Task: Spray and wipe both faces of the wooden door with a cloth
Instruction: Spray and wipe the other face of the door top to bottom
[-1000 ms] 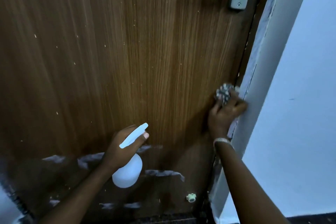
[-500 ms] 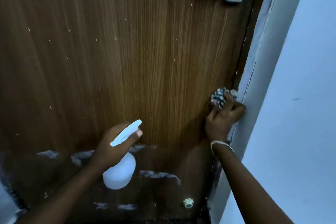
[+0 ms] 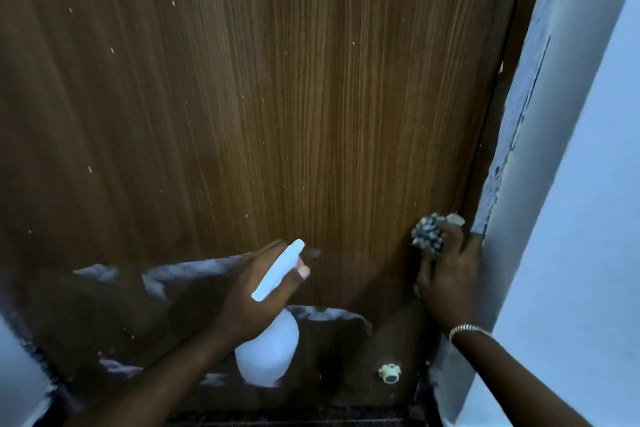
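Observation:
The brown wooden door [image 3: 277, 107] fills the view, its grain running vertically, with pale specks and a darker, scuffed lower band. My left hand [image 3: 256, 291] grips a white spray bottle [image 3: 268, 347] low at the middle, nozzle pointing up and right toward the door. My right hand [image 3: 446, 274] presses a speckled black-and-white cloth [image 3: 427, 236] against the door's lower right part, next to the frame edge. A bracelet sits on that wrist.
A pale wall and door frame [image 3: 554, 184] run down the right side, close to my right hand. A small white door stopper [image 3: 389, 373] sticks out near the door's bottom. Whitish torn patches mark the door's lower band. Dark floor shows at the bottom.
My view has tilted down, so the metal handle has left the top of the frame. My right hand with the cloth has slid lower along the door's right edge. The bottle hand stays roughly in place.

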